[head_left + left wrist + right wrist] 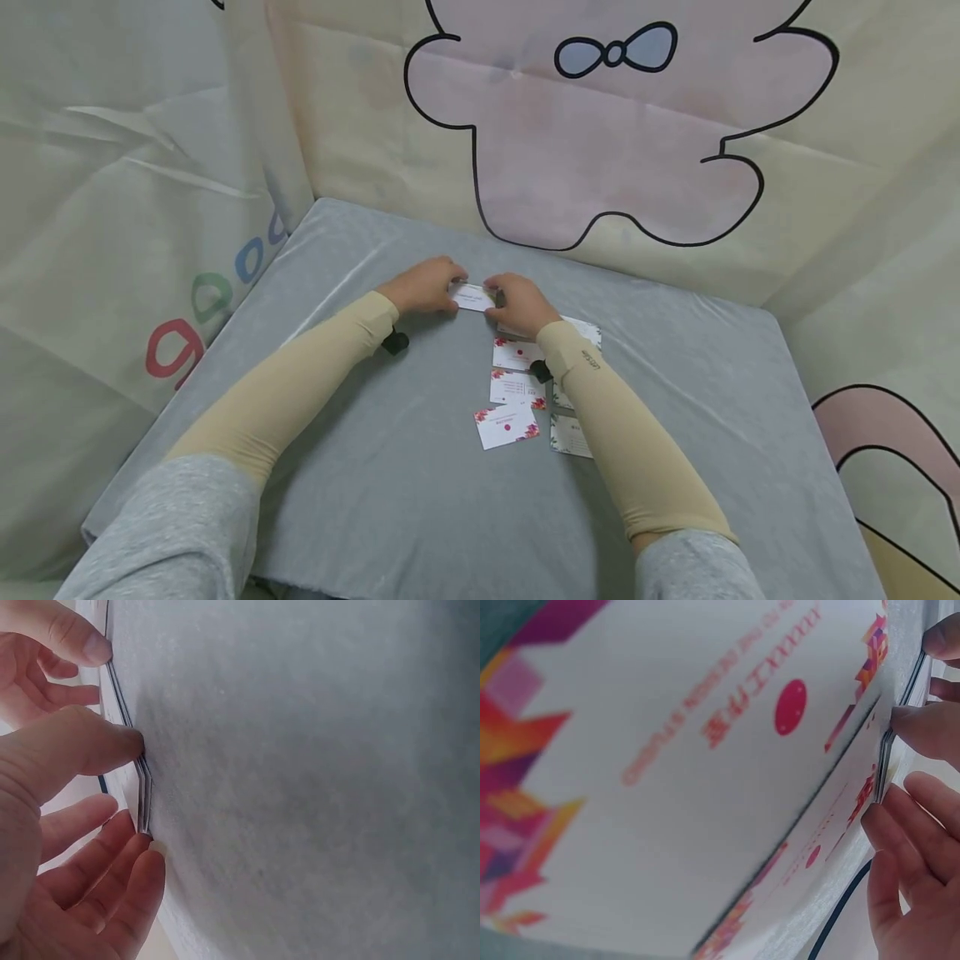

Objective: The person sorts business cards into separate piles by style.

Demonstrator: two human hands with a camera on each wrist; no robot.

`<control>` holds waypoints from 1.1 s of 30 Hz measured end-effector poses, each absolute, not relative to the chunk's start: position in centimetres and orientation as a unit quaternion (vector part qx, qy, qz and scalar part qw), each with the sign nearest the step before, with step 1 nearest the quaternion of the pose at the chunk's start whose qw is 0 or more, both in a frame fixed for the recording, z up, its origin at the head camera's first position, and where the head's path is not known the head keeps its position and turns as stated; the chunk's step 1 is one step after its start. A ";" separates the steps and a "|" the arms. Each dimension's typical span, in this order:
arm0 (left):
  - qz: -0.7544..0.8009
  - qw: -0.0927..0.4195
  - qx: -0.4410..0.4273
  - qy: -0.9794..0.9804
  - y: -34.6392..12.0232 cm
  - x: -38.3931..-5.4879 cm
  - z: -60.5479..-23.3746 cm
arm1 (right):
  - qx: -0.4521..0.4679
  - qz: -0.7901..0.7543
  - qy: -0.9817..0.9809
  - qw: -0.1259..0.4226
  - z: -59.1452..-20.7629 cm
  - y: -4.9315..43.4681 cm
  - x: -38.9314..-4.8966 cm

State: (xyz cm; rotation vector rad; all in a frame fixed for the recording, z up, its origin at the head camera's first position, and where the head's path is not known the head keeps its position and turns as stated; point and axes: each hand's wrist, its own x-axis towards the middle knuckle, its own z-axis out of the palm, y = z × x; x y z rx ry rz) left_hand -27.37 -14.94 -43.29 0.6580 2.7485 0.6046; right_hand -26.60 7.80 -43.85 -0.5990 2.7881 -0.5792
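Between my two hands is a small stack of white business cards (472, 297) with fine printed text on the top one. My left hand (426, 287) pinches the stack's left end between thumb and fingers. At the other end, my right hand (522, 305) grips it the same way. Seen edge-on in the left wrist view, the stack (144, 787) shows a few thin layers with slight gaps between them. The left thumb (112, 746) presses on the near edge. In the right wrist view the right hand (922, 862) has its fingers behind the stack.
Below the right hand, white cards with red floral corners (507, 426) lie in a column on the grey cloth-covered table (420, 500). Beside them are cards with green leaf borders (572, 436), partly hidden by the right forearm. A printed cloth backdrop (360, 125) stands behind.
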 end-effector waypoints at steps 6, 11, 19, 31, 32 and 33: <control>0.201 0.126 0.223 0.946 -14.5 -27.2 -43.2 | -0.198 -0.199 0.952 0.120 -43.7 8.2 -26.5; 0.160 0.097 0.229 0.955 -13.6 -26.9 -43.4 | -0.195 -0.204 0.952 0.120 -43.5 9.2 -26.1; 0.180 0.069 0.310 0.931 -10.4 -25.6 -42.6 | -0.165 -0.212 0.958 0.104 -42.4 13.1 -24.3; 0.183 0.117 0.307 0.927 -7.0 -25.7 -42.4 | -0.167 -0.174 0.963 0.121 -42.5 17.2 -23.4; 0.183 0.117 0.308 0.926 -6.6 -25.7 -42.3 | -0.165 -0.177 0.963 0.122 -42.4 17.4 -23.3; 0.185 0.117 0.309 0.925 -6.3 -25.7 -42.1 | -0.163 -0.179 0.963 0.122 -42.3 17.7 -23.2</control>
